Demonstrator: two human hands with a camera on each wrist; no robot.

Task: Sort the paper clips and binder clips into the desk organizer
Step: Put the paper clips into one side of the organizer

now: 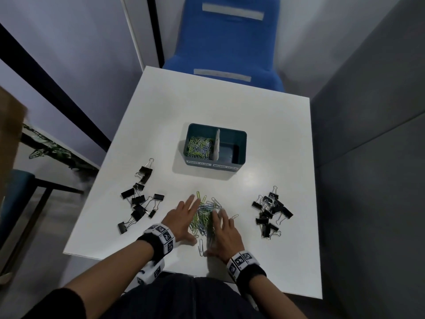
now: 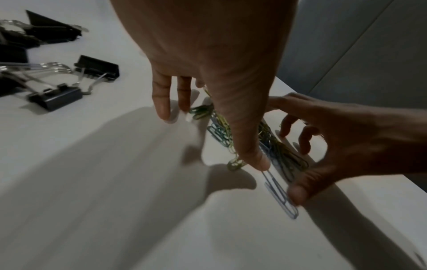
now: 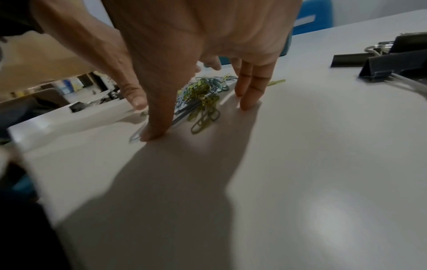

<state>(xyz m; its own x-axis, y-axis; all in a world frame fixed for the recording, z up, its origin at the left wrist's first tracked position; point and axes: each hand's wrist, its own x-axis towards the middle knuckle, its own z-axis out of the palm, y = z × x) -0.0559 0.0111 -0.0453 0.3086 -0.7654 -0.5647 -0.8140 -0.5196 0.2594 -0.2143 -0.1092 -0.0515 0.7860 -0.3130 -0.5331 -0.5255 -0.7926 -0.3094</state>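
A heap of green, blue and silver paper clips [image 1: 204, 215] lies near the front of the white table [image 1: 161, 125]. My left hand [image 1: 184, 216] and right hand [image 1: 224, 229] flank the heap, fingers straight and tips on the tabletop. In the left wrist view my left hand [image 2: 212, 135] touches the heap's near edge with its thumb. A loose blue clip [image 2: 280, 197] lies by the right thumb. The right hand [image 3: 201, 118] holds nothing. The teal organizer [image 1: 243, 146] holds paper clips [image 1: 199, 146] in its left compartment. Black binder clips lie at left [image 1: 140, 199] and right [image 1: 270, 211].
A white divider [image 1: 217, 143] splits the organizer, and labels run along its front wall. A stray clip [image 1: 234, 216] lies right of the heap. A blue chair [image 1: 225, 42] stands behind the table, a grey partition [image 1: 368, 134] at right. My lap is at the front edge.
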